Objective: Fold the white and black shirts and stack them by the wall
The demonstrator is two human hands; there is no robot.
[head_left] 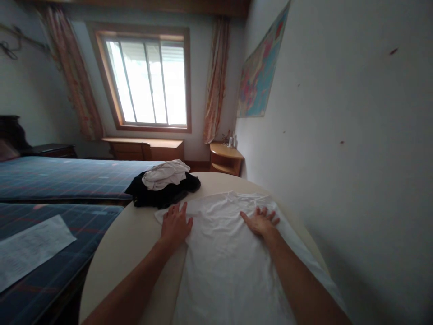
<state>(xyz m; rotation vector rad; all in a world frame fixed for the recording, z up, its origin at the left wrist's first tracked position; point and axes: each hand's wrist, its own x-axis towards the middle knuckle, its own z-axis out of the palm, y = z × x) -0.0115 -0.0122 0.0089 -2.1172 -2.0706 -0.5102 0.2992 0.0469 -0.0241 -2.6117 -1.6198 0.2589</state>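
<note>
A white T-shirt (230, 257) lies spread over a round cream table (135, 253), with wrinkles across its upper part. Its near end runs out of the bottom of the view. My left hand (176, 224) rests with fingers apart on the shirt's left sleeve area. On the upper right part of the cloth, my right hand (261, 222) lies flat, thumb and fingers spread. Neither hand grips anything.
At the table's far left edge sits a heap of black clothing (149, 197) with a white garment (167, 174) on top. Left are mattresses (84, 174) and a paper sheet (34, 248). A white wall (355, 180) stands close on the right. Beyond is a corner shelf (226, 151).
</note>
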